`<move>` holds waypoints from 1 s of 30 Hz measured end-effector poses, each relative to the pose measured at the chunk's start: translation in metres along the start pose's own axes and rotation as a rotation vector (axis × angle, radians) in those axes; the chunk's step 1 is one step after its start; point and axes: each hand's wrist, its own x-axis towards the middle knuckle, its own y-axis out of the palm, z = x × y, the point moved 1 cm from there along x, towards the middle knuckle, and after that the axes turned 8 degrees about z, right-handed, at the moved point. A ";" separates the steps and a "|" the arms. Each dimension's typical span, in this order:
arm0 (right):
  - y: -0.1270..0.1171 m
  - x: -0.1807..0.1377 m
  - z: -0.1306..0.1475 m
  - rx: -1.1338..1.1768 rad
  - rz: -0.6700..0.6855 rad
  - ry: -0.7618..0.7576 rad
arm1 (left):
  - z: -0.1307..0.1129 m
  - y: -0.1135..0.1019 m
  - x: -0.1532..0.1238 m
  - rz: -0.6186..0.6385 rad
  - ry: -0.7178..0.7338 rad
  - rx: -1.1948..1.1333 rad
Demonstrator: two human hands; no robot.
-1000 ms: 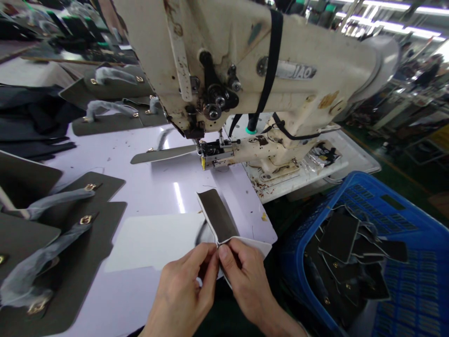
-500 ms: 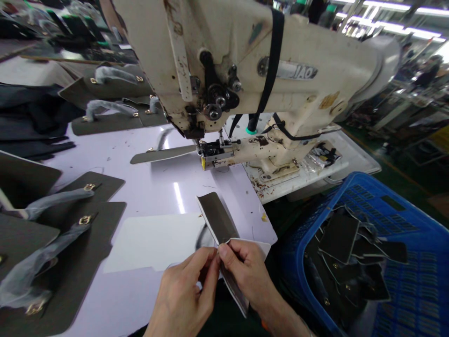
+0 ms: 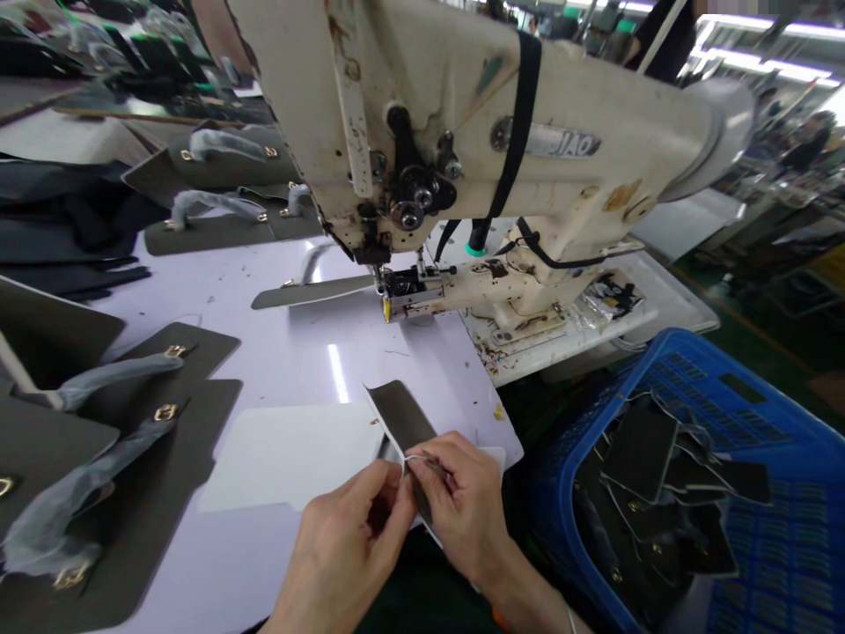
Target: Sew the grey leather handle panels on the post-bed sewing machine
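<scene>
Just in front of me, both hands meet at the edge of a grey bag panel [image 3: 404, 414] with a pale edge, bent upward from the table. My left hand [image 3: 349, 537] pinches its edge between thumb and forefinger. My right hand [image 3: 466, 502] grips the panel right beside it, thumb and fingers closed on the fold. Whether a thread or other small part sits between the fingertips, I cannot tell. A white sheet-like piece [image 3: 290, 453] lies flat to the left of the panel, and a small gold fitting shows between them.
A sewing machine [image 3: 422, 167] stands ahead, a grey piece with a wrapped handle [image 3: 317, 289] beside its needle. Grey panels with plastic-wrapped handles [image 3: 125, 458] lie at the left. A blue basket [image 3: 561, 493] of dark pieces stands at the right. Dark fabric [image 3: 59, 220] is stacked far left.
My right hand has shifted slightly up and left, its fingers now curled further over the panel. The panel's top end has dipped a little. My left hand keeps its pinch.
</scene>
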 end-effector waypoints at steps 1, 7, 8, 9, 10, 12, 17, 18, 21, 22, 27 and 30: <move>0.002 -0.001 -0.001 -0.003 -0.011 -0.023 | 0.000 0.000 0.001 0.002 -0.007 0.072; -0.005 -0.003 0.005 0.051 -0.020 -0.065 | -0.007 -0.005 0.011 0.217 -0.055 0.134; -0.009 -0.003 0.005 0.070 -0.006 -0.043 | -0.007 -0.009 0.012 0.262 -0.035 0.067; -0.014 -0.002 0.003 0.093 0.014 -0.010 | -0.005 -0.013 0.013 0.311 -0.017 -0.001; -0.019 -0.001 0.000 0.124 0.027 0.039 | -0.002 -0.019 0.013 0.354 -0.006 -0.056; -0.031 0.002 -0.012 0.232 -0.037 0.171 | 0.008 -0.033 0.012 0.396 -0.010 -0.107; -0.038 0.008 -0.028 0.421 -0.338 0.293 | 0.011 -0.056 0.008 0.127 -0.101 -0.075; -0.033 0.009 -0.025 0.381 -0.317 0.267 | 0.005 -0.055 0.008 0.081 -0.098 -0.090; -0.013 0.008 -0.011 0.275 -0.228 0.202 | -0.013 -0.044 0.009 0.003 -0.044 -0.085; -0.008 0.007 -0.007 0.270 -0.206 0.184 | -0.016 -0.040 0.010 -0.013 -0.021 -0.053; 0.000 0.009 -0.004 0.455 -0.060 0.191 | -0.002 -0.031 0.016 0.098 0.101 0.032; 0.001 0.012 -0.004 0.599 -0.006 0.207 | 0.011 -0.028 0.017 0.150 0.071 0.059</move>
